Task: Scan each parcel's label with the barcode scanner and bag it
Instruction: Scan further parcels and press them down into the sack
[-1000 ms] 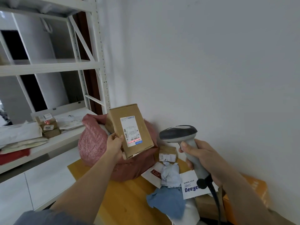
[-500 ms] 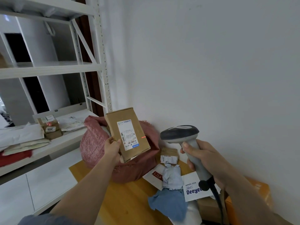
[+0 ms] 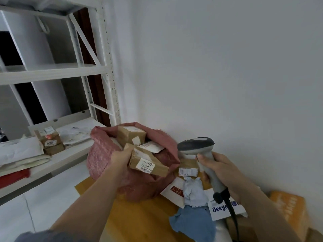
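Head view. Cardboard parcel [image 3: 147,163] — white label printed "500", other print too small to read; tilted at the mouth of the red woven bag [image 3: 104,154], gripped at its near end in my left hand [image 3: 120,157], fingers curled round it. Inside the bag: two more cardboard parcels [image 3: 131,135], each labelled, text unreadable. Barcode scanner [image 3: 201,152] — grey, black-capped head, corded; my right hand [image 3: 220,169] wraps the handle, index finger lying along its front. On the yellow table [image 3: 132,219]: one white mailer reading "Deeye" [image 3: 221,209], one white mailer with a red block [image 3: 174,190], one small labelled box [image 3: 187,169], two blue bundles [image 3: 194,222]. Shelf [image 3: 52,74] at left: stacked boxes, one marked "3006" [image 3: 50,143].
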Motion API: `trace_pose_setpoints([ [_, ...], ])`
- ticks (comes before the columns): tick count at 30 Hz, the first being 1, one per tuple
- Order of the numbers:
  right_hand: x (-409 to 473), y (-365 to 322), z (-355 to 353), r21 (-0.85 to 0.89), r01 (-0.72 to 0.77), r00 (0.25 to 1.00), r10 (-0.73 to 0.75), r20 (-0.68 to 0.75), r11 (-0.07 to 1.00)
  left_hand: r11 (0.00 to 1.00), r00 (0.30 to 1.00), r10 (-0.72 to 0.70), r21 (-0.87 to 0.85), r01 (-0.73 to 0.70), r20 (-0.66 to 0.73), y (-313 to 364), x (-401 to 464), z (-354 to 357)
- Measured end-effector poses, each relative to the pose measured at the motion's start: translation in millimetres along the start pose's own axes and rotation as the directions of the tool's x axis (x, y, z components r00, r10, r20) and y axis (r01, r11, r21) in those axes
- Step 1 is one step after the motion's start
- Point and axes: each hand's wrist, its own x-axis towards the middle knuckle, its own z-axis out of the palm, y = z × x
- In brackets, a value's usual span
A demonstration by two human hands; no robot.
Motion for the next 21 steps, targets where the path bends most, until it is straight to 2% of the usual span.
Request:
trace_pose_setpoints([
  [8,51.8,-4.8,40.4,0.021,-0.042,0.997,0.044,-0.071,0.999,0.990,0.953,-0.110,-0.051,0.130,0.284,18.8,54.0,15.7],
  [10,60.5,-3.7,46.8,0.014,-0.045,0.996,0.046,-0.082,0.999,0.981,0.925,-0.180,-0.008,0.194,0.333,21.4,68.9,17.6],
  [14,73.2,-0.6,55.3,0.008,-0.063,0.990,0.064,-0.123,0.998,0.938,0.859,-0.342,0.193,0.288,0.380,28.7,94.4,17.0],
  [18,82.9,7.3,56.2,-0.020,-0.085,0.980,0.080,-0.182,0.996,0.904,0.797,-0.411,0.312,0.293,0.443,34.9,121.3,16.6],
  [21,89.1,13.8,57.7,-0.045,-0.114,0.972,0.102,-0.210,0.992,0.902,0.814,-0.374,0.379,0.208,0.444,36.9,136.8,25.9],
])
